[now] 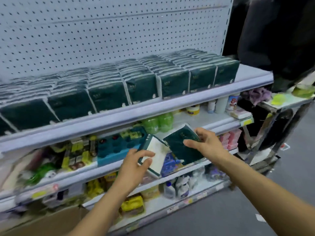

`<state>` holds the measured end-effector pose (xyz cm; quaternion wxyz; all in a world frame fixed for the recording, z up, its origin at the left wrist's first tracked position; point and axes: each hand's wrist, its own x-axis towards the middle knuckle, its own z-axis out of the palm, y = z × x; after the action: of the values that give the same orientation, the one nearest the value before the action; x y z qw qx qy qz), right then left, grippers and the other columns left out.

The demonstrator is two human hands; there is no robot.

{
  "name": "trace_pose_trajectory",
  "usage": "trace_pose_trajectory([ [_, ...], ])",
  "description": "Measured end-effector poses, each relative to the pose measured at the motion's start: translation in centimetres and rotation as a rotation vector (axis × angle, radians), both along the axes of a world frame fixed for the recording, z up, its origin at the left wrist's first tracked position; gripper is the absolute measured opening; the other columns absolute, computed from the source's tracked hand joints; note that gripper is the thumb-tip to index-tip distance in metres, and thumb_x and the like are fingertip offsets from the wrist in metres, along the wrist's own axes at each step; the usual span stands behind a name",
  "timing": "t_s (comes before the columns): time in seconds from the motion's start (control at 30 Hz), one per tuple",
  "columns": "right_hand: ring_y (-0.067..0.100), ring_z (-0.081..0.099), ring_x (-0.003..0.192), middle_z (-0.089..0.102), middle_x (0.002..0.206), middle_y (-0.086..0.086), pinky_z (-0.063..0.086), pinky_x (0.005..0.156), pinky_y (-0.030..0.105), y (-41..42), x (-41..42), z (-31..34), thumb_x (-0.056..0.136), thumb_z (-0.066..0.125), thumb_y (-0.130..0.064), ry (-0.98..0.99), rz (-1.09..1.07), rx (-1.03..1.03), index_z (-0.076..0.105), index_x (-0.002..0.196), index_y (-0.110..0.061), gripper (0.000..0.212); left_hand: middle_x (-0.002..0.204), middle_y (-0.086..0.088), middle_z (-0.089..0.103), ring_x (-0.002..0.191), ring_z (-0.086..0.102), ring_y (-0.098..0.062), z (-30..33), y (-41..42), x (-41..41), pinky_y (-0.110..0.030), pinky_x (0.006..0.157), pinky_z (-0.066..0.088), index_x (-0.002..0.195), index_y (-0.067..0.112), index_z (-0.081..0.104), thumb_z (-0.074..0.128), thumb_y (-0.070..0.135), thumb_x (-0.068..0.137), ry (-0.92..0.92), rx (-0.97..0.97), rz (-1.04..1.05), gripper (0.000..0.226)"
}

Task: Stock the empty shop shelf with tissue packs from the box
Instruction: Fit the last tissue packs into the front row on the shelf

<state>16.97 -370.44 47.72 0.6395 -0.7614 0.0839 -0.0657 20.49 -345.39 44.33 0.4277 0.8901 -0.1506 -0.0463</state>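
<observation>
Both tissue packs held below top shelf [136, 114] lip. Left hand [136, 165] pinches white-faced pack [156, 155]; right hand [207, 144] clamps green pack [180, 143], long axis tilted up-right toward shelf's free end, right hand nearer.

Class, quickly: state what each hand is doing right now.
Left hand: holds a dark green tissue pack with its white side showing.
Right hand: holds a dark green plastic-wrapped tissue pack.

Box [56, 222] cut off at bottom edge; lower-shelf goods [76, 154] too blurred to ID.
</observation>
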Motion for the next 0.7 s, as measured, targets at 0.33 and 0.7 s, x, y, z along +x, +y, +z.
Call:
trace_pose_trajectory([
  [0.33, 0.023, 0.063, 0.09, 0.065, 0.103, -0.003, 0.054, 0.078, 0.046, 4.1, 6.6, 10.0, 0.087, 0.069, -0.031, -0.304, 0.172, -0.726, 0.05, 0.108, -0.033, 0.028, 0.111, 0.011, 0.052, 0.103, 0.053, -0.009, 6.0, 4.8, 3.1, -0.028, 0.085, 0.045, 0.106, 0.045, 0.065, 0.058, 0.027, 0.097, 0.022, -0.029, -0.007, 0.021],
  [0.7, 0.024, 0.048, 0.12, 0.057, 0.129, -0.001, 0.028, 0.099, 0.038, 6.9, 16.3, 15.6, 0.089, 0.067, -0.035, -0.417, 0.278, -1.252, 0.053, 0.129, -0.025, 0.044, 0.122, 0.008, 0.056, 0.102, 0.055, -0.012, 11.9, 5.9, 7.0, -0.033, 0.081, 0.051, 0.091, 0.034, 0.072, 0.052, 0.015, 0.098, 0.008, -0.004, 0.055, 0.029],
])
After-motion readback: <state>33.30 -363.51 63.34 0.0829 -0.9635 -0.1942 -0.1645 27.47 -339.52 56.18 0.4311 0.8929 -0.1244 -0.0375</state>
